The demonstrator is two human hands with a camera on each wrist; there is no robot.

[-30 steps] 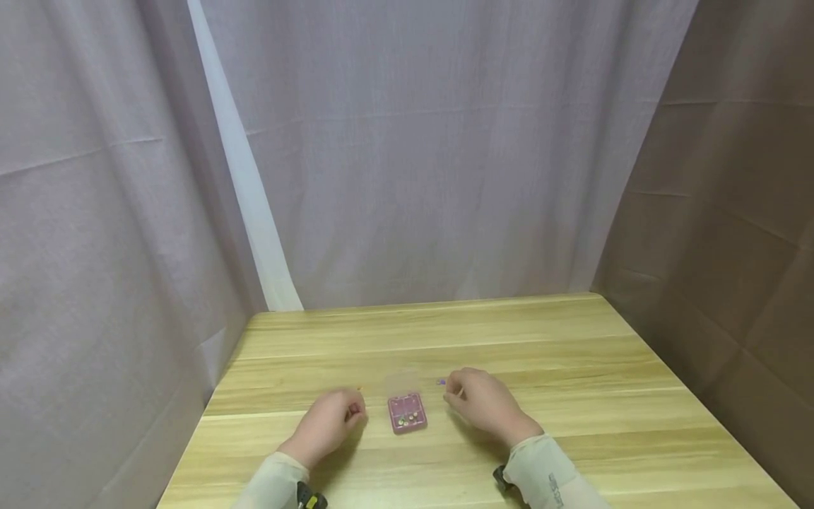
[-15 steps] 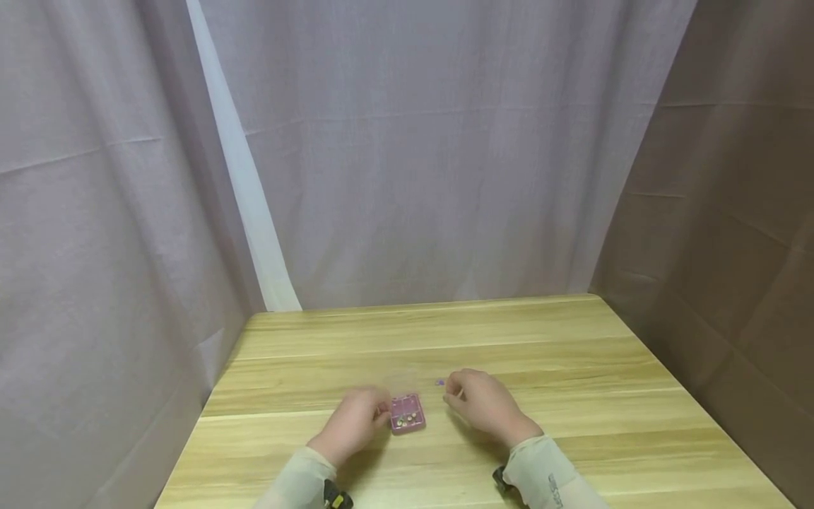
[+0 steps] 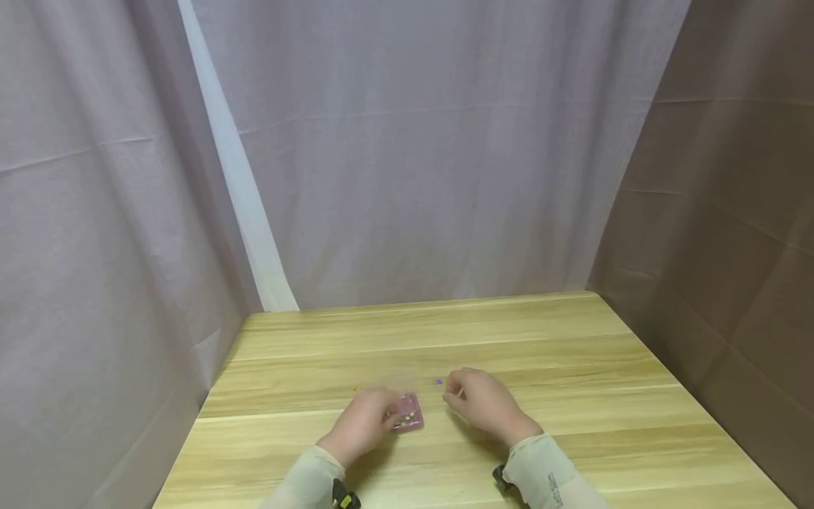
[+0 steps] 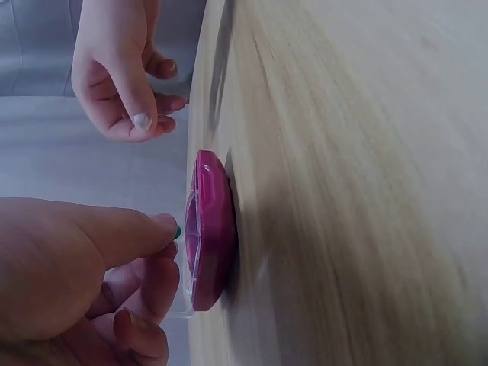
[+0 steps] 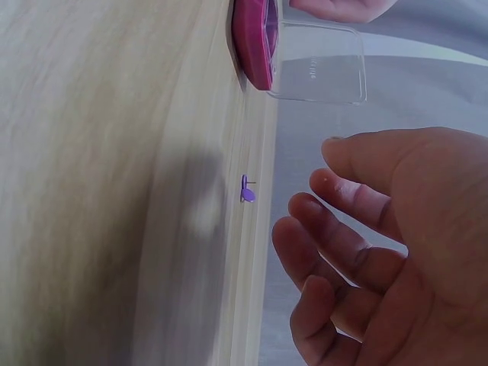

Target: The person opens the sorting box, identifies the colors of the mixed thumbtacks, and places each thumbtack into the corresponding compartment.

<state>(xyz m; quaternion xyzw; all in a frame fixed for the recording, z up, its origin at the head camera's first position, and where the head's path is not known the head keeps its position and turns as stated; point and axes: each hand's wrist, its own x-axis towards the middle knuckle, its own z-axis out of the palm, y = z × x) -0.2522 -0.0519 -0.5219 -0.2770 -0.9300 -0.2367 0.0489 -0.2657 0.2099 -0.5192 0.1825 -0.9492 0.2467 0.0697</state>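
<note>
My left hand pinches a tiny green piece at the left of the pink box. My right hand, loosely curled, holding nothing, is right of it, near purple pieces. The table reaches far beyond, its side edges well apart from both hands. The box is shallow and divided, its clear lid open.

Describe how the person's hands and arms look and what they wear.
The left hand and right hand are ungloved. The left sleeve and right sleeve are pale; the right bears unreadable dark lettering. A black device with a yellow mark sits at the left sleeve, a dark device at the right.
</note>
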